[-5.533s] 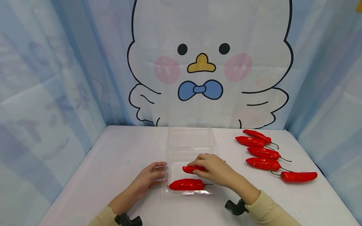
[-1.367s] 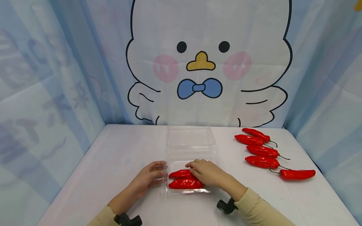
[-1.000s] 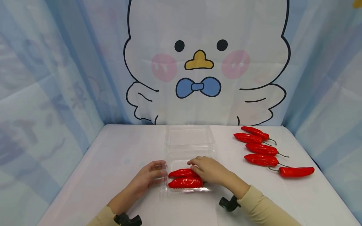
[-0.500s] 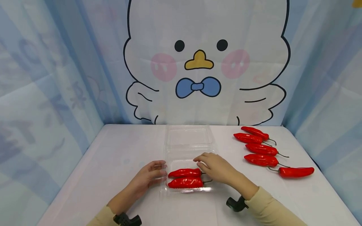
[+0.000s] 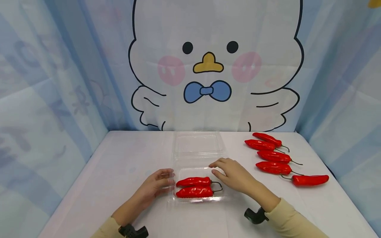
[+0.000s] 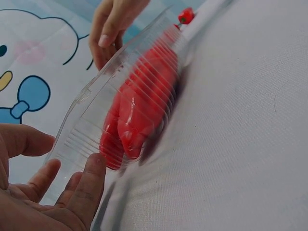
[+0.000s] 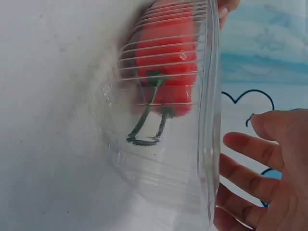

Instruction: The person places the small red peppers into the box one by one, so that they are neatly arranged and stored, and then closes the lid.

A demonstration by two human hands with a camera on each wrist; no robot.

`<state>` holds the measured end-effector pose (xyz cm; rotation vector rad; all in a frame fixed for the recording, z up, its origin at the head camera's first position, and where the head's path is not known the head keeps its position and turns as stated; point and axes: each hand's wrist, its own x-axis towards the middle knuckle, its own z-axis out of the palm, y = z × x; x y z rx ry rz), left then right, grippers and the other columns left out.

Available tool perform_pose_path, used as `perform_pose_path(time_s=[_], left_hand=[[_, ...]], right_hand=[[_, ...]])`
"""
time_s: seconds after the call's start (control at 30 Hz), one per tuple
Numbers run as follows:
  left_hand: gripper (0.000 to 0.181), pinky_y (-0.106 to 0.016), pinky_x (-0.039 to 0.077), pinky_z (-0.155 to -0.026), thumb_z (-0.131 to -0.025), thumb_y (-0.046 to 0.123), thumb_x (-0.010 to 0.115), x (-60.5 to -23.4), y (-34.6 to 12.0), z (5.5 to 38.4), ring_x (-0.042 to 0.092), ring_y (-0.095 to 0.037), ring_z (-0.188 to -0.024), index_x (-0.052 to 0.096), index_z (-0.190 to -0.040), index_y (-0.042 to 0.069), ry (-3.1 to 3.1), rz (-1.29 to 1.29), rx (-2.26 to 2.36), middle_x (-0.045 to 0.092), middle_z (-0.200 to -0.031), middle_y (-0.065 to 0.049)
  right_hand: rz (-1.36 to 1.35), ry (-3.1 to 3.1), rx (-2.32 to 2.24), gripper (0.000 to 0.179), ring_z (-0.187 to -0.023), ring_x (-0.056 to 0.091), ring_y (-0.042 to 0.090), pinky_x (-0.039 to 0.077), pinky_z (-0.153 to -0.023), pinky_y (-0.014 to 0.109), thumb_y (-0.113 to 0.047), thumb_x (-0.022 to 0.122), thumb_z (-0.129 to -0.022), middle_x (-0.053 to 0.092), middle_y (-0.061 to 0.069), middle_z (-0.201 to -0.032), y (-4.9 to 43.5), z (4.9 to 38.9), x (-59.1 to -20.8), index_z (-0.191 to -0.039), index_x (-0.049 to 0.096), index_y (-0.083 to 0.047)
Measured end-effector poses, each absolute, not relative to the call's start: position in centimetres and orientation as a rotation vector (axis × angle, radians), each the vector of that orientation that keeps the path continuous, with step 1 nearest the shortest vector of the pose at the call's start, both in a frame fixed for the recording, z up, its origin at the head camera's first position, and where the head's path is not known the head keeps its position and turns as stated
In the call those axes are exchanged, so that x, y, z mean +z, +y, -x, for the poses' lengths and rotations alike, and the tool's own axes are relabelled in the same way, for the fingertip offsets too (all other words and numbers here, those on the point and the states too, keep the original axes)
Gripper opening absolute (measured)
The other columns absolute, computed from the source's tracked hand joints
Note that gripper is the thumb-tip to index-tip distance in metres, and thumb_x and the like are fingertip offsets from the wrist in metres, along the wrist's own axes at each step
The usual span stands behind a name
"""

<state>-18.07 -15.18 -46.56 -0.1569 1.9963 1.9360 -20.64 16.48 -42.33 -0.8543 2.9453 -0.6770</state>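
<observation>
A clear plastic clamshell container [image 5: 198,172] lies with its lid folded back on the white table. Inside, two red chili peppers [image 5: 194,191] lie side by side, stems pointing right. My left hand [image 5: 154,187] rests against the container's left side. In the left wrist view its thumb [image 6: 33,140] is at the rim and its fingertips touch the ribbed wall. Over the container's right rim is my right hand [image 5: 235,174], holding nothing, its fingers loosely extended. The right wrist view shows the pepper stems [image 7: 147,113] through the clear wall.
Several more red chili peppers [image 5: 274,156] lie in a loose column on the right of the table [image 5: 131,152]. A curtain with a cartoon bird [image 5: 214,109] closes off the back. Black wrist cameras [image 5: 256,215] sit on both wrists.
The second pepper has been set down in the container behind the first, and my right hand has let go and drawn back up and right. My left hand has stayed at the container's side.
</observation>
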Motion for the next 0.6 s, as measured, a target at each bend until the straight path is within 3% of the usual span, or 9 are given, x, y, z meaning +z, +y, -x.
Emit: perform_pose_path(time_s=[0.6], left_hand=[[0.054, -0.044, 0.058, -0.099, -0.094, 0.014, 0.071, -46.8, -15.3, 18.1, 0.064, -0.023, -0.112, 0.051, -0.143, 0.003, 2.008, 0.157, 1.927, 0.054, -0.145, -0.022]], right_hand=[[0.620, 3.045, -0.690, 0.031, -0.123, 0.062, 0.034, 0.056, -0.099, 0.057, -0.033, 0.065, -0.101, 0.068, 0.009, -0.130, 20.4, 20.3, -42.1, -0.126, 0.071, -0.017]])
